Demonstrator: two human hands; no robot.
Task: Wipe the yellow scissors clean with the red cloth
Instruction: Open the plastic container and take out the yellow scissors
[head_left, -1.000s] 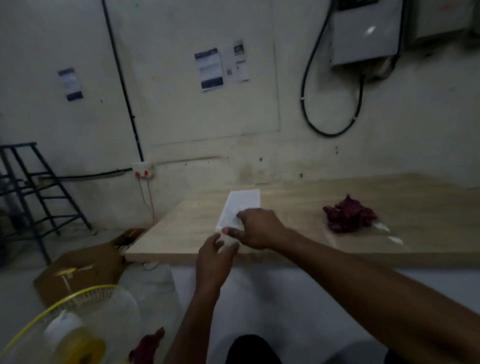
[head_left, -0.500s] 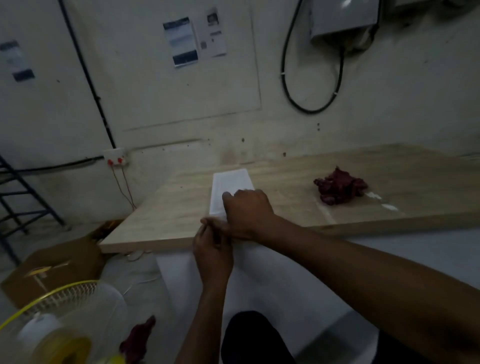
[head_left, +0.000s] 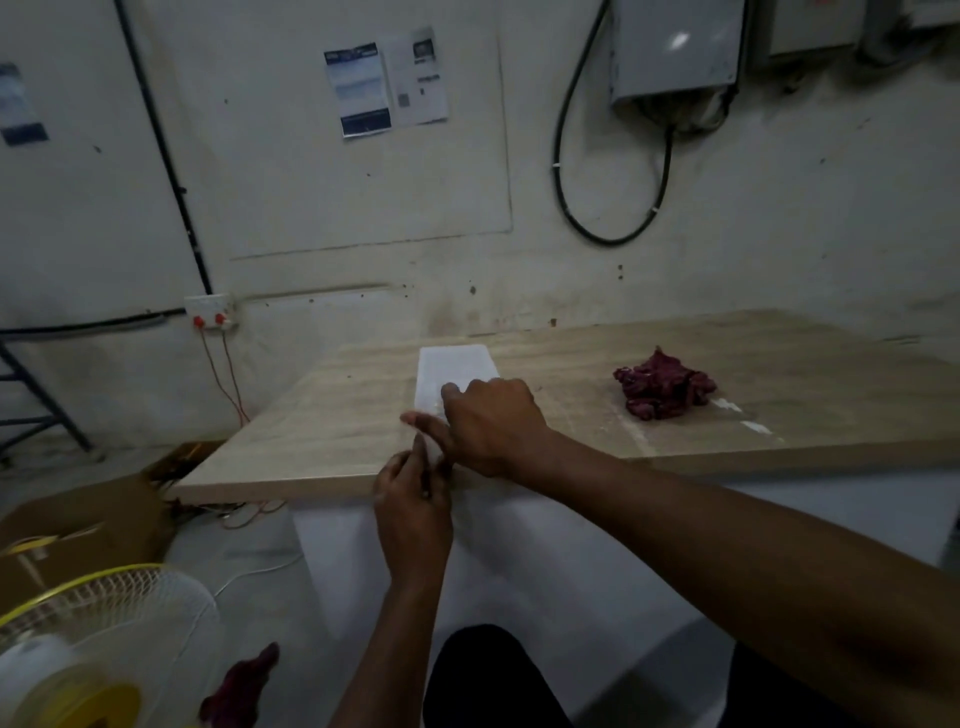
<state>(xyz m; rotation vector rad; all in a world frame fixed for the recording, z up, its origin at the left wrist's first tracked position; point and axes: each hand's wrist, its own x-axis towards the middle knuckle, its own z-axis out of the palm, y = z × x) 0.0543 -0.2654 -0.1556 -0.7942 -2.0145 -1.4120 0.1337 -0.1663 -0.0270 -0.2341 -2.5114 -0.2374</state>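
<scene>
Since a moment ago the left hand (head_left: 413, 512) has closed in under the right hand (head_left: 488, 423) at the tabletop's (head_left: 337, 431) near edge; both pinch a white flat packet (head_left: 452, 371), probably opening it. The red cloth (head_left: 662, 384) waits untouched, toward the right (no yellow scissors visible).

I see a pale wooden tabletop (head_left: 779, 364) with a matt, grained surface; near its right front part some glossy clear tape strips (head_left: 727, 408) catch light. On it lies a crumpled dark red cloth (head_left: 662, 384), soft and matt. The flat white rectangular case (head_left: 452, 366) looks like smooth plastic, a little translucent. On the rough, stained plaster wall (head_left: 363, 218) hang printed paper sheets (head_left: 387, 83), a grey metal box (head_left: 675, 47) with slight shine, and a black rubber-like cable (head_left: 558, 156).
</scene>
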